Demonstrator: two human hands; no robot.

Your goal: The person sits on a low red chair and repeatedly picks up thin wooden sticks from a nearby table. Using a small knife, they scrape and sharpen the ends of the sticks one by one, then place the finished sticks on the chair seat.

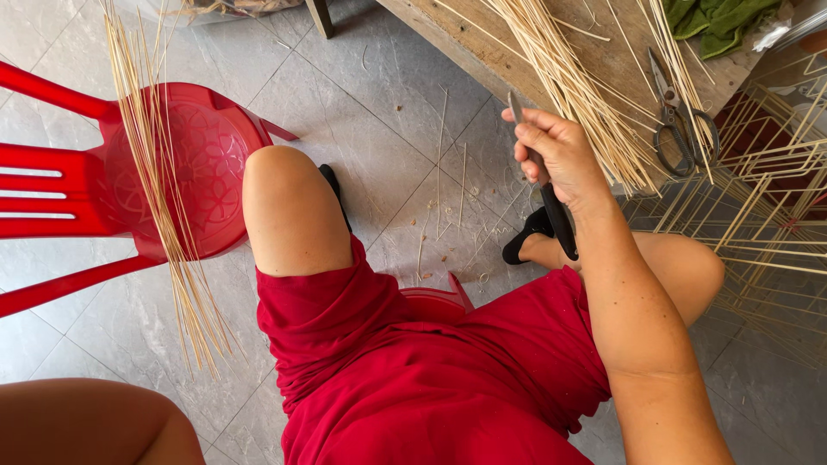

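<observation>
My right hand (560,153) is closed around a knife (558,220) with a black handle; the handle points down toward my knee and the thin blade sticks up past my fingers. The hand hovers at the edge of a wooden table (465,39), right beside a bundle of thin bamboo sticks (573,82) that hangs over that edge. A second bundle of sticks (159,181) lies across a red plastic chair (207,164) to my left. My left hand is out of view; only a bare arm (86,422) shows at the bottom left.
Scissors (680,129) lie on the table next to the sticks, with a green cloth (719,21) behind them. Stacked frames made of sticks (767,198) stand at the right. Stick scraps (444,215) litter the grey tile floor between my feet. I sit on a red stool (435,301).
</observation>
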